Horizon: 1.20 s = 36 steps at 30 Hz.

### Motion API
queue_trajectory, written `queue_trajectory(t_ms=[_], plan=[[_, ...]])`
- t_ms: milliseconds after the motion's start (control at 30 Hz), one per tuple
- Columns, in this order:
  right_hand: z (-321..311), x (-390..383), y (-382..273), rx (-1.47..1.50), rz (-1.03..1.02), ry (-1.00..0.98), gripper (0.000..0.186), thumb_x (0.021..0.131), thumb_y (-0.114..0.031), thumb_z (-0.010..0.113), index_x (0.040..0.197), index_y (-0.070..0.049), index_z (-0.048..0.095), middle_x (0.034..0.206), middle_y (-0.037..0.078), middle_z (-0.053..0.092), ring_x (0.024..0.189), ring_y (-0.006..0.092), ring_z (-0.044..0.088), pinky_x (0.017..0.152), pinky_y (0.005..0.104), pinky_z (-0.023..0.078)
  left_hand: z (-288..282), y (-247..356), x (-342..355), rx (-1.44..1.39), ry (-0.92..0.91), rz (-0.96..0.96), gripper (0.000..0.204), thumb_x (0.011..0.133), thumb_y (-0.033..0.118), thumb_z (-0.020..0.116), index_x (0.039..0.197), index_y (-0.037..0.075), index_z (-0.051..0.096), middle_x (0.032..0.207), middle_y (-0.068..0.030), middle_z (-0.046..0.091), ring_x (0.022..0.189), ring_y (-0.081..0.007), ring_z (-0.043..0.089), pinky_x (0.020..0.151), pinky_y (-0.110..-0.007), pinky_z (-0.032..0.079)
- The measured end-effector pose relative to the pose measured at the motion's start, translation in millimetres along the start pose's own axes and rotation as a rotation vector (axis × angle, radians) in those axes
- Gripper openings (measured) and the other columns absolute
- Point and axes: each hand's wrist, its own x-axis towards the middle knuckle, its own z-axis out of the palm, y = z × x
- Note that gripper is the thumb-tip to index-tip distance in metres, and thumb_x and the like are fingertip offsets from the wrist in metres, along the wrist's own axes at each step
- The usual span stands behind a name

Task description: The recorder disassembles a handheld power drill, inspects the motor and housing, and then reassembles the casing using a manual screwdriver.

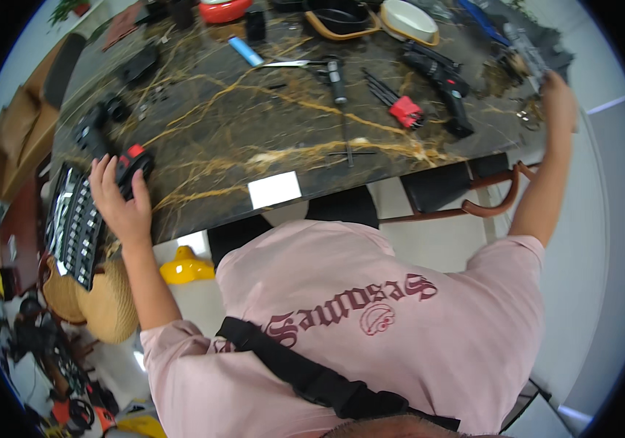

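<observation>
Left hand (119,201) lying spread, fingers draping over a black-and-red tool (134,166) at the near-left edge of the dark marble table (254,124), just beside an open black socket-set case (71,223). Right hand (559,98) reaching to the far-right table edge, touching a grey tool (526,51); grip there hard to tell. Lying well apart between them: black power drill (444,84), red-holder hex key set (400,106), screwdriver (337,84), blue utility knife (245,51).
</observation>
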Motion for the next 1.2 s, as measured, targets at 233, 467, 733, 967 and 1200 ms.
queue_trajectory(t_ms=[233, 467, 733, 967, 1200], plan=[[-92, 18, -39, 0.638, -0.667, 0.092, 0.046, 0.097, 0.007, 0.052, 0.137, -0.01, 0.064, 0.127, 0.01, 0.07, 0.118, 0.0178, 0.066, 0.101, 0.0307, 0.05, -12, 12, 27, -0.456, 0.312, -0.128, 0.039, 0.097, 0.005, 0.058, 0.133, -0.005, 0.05, 0.138, -0.0188, 0.057, 0.131, -0.0318, 0.053, 0.115, -0.044, 0.036], [-130, -8, -284, 1.54, -1.384, -0.108, 0.011, 0.08, -0.007, 0.083, 0.088, -0.001, 0.078, 0.105, 0.016, 0.077, 0.094, 0.0227, 0.074, 0.08, 0.0327, 0.059, -43, 31, 69, -1.519, 0.024, -0.737, 0.068, 0.108, 0.055, 0.033, 0.142, -0.001, 0.047, 0.151, -0.0249, 0.046, 0.142, -0.0355, 0.043, 0.12, -0.048, 0.03], [-134, -60, -430, 1.845, -1.602, -1.024, 0.023, 0.079, -0.004, 0.085, 0.1, -0.001, 0.076, 0.115, 0.016, 0.073, 0.108, 0.0225, 0.068, 0.091, 0.0344, 0.055, -33, 62, 32, -1.786, -0.755, -1.16, 0.104, 0.089, 0.083, 0.045, 0.147, -0.004, 0.045, 0.135, -0.0235, 0.06, 0.119, -0.0372, 0.062, 0.096, -0.046, 0.052], [-100, -94, -436, 1.546, -1.311, -1.023, 0.039, 0.095, -0.002, 0.062, 0.134, -0.004, 0.064, 0.125, 0.011, 0.07, 0.115, 0.0185, 0.065, 0.103, 0.0349, 0.052, -31, 89, -18, -2.02, -0.58, -1.575, 0.084, 0.091, 0.069, 0.049, 0.136, -0.001, 0.055, 0.103, -0.0189, 0.065, 0.074, -0.0261, 0.058, 0.064, -0.038, 0.051], [-28, -84, -382, 1.291, -1.02, -0.839, 0.038, 0.098, -0.015, 0.067, 0.133, -0.001, 0.064, 0.118, 0.009, 0.071, 0.107, 0.0149, 0.067, 0.096, 0.0315, 0.053, -20, 127, -10, -1.724, -0.237, -1.414, 0.066, 0.101, 0.064, 0.033, 0.122, 0.006, 0.055, 0.094, -0.0055, 0.058, 0.068, -0.0165, 0.047, 0.061, -0.031, 0.04]])
